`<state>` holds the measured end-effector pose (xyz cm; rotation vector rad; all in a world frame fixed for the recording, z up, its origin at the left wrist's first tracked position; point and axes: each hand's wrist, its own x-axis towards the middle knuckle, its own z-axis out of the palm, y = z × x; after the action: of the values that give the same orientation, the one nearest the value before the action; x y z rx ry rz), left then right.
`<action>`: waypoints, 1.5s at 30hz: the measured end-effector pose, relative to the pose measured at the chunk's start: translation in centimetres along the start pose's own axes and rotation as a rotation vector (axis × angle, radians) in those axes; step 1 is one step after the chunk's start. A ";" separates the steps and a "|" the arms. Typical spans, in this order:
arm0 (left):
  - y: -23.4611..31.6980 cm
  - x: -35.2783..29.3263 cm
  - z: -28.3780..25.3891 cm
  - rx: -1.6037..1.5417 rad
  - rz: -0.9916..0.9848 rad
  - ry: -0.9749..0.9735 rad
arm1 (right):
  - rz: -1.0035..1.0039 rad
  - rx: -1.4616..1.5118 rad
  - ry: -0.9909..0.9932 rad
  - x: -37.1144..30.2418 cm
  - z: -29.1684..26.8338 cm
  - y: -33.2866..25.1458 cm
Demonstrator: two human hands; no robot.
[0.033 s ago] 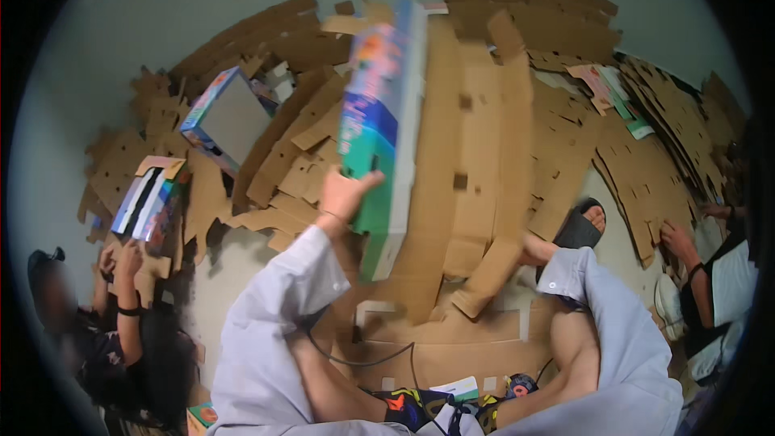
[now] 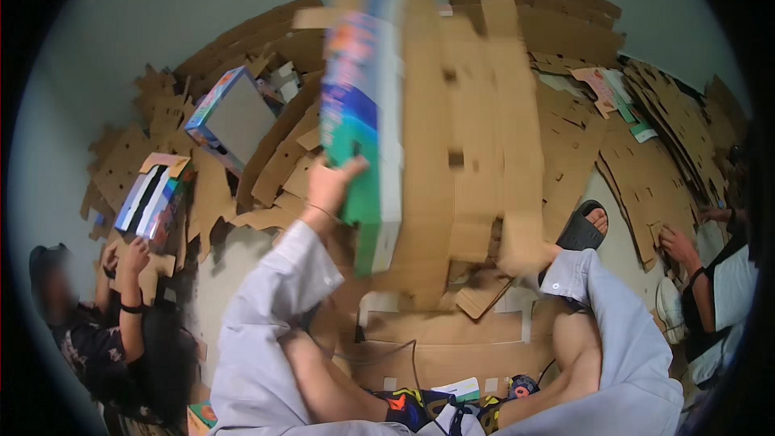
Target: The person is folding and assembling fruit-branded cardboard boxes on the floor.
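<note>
Opened carton [image 2: 476,129] held up in front of the person, between the two hands, brown faces and flaps outward to the right, printed side panel [image 2: 353,125] along its left; blurred.

Left hand [image 2: 329,190]: closed on the carton's left edge, low down, thumb across the green part of the panel, fingers mostly out of sight behind. Most of the carton lies above and to the right of this hand.

Right hand [image 2: 539,258]: at the carton's lower right corner, beside a brown flap. Blurred and partly hidden; cannot tell how far closed or whether it grips.

Beyond, left: box with grey face [image 2: 242,121] amid cardboard pieces. Nearer the left edge, a co-worker's hands at a smaller printed box [image 2: 151,202]. Right: cardboard sheets [image 2: 646,173], another co-worker's hand [image 2: 680,244] touching their edge.
</note>
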<state>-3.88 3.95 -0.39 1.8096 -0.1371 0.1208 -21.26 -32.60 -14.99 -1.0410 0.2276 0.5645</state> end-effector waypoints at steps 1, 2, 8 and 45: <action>1.6 2.0 -3.2 -0.161 -0.039 -0.016 | 0.161 -0.292 0.083 -0.5 -0.4 -0.6; 3.8 4.2 -6.4 -0.134 0.113 0.143 | 0.341 -0.622 0.221 -0.9 -0.6 -0.9; 18.9 11.4 -22.8 -0.971 0.358 0.655 | 0.299 -0.951 -0.048 -1.0 -0.8 -0.2; -13.8 -4.3 3.3 1.246 0.407 -0.957 | 0.114 -1.450 0.451 7.8 2.6 0.9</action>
<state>-5.88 4.13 -15.10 2.9014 -1.3534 -0.5028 -15.45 -27.46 -17.80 -2.5858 0.2648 0.5610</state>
